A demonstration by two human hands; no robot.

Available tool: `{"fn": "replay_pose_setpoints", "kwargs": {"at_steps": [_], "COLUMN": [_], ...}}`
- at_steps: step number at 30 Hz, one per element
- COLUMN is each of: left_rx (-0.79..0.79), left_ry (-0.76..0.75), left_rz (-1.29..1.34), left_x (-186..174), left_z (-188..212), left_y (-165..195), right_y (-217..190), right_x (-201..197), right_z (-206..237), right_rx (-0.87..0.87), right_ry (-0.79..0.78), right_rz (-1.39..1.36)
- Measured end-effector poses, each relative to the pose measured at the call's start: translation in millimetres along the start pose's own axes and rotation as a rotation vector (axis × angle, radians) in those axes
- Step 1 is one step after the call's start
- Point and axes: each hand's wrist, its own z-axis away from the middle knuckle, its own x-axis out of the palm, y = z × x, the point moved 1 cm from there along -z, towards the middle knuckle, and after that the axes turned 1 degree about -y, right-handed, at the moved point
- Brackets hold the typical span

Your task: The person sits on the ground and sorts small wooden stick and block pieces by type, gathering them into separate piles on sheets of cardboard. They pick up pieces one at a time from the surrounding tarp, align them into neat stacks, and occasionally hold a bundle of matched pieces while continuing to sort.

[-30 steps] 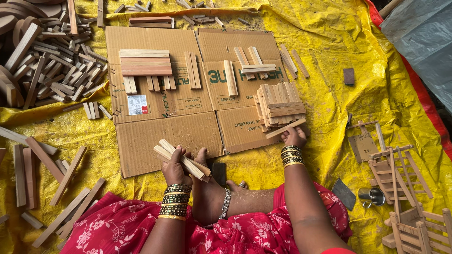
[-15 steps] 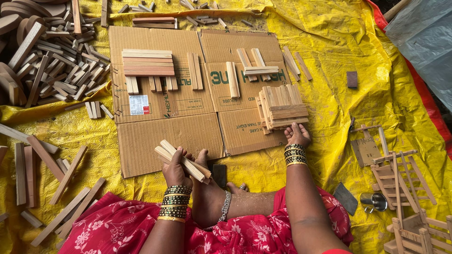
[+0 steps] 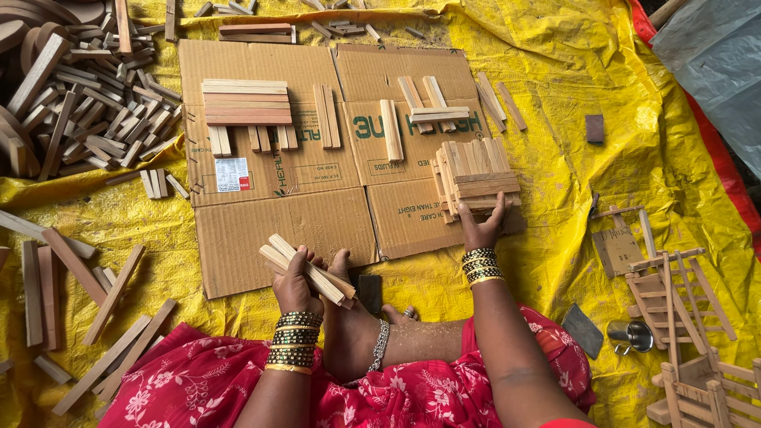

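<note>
On flattened cardboard [image 3: 285, 238] over a yellow sheet [image 3: 571, 166], the right hand [image 3: 482, 230] pinches a stack of wooden slats [image 3: 476, 178] while the left hand [image 3: 295, 285] clasps several sticks [image 3: 309, 271] nearer, left.

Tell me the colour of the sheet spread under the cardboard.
Bright yellow: the sheet under the flattened cardboard shows plainly in the head view.
</note>
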Motion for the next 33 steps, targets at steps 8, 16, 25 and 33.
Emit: {"fn": "replay_pose_setpoints", "kwargs": {"at_steps": [8,16,25,33], "left_rx": [0.004,0.007,0.001,-0.002], "left_ry": [0.014,-0.008,0.0,0.002], "left_rz": [-0.004,-0.001,-0.001,-0.014], "left_x": [-0.2,-0.8,-1.6,-3.0], "left_z": [-1.4,-0.3,1.0,2.0], "left_y": [-1.8,-1.4,-0.3,-2.4], "right_y": [11.8,7.6,10.8,40.8], "right_x": [0.0,-0.5,-10.4,-38.1], "right_z": [-5.9,-10.5,-22.0,-43.8], "right_rx": [-0.04,-0.077,0.096,0.38], "right_ry": [-0.044,-0.023,0.161,0.328], "right_rz": [-0.022,-0.069,-0.105,-0.595]}}
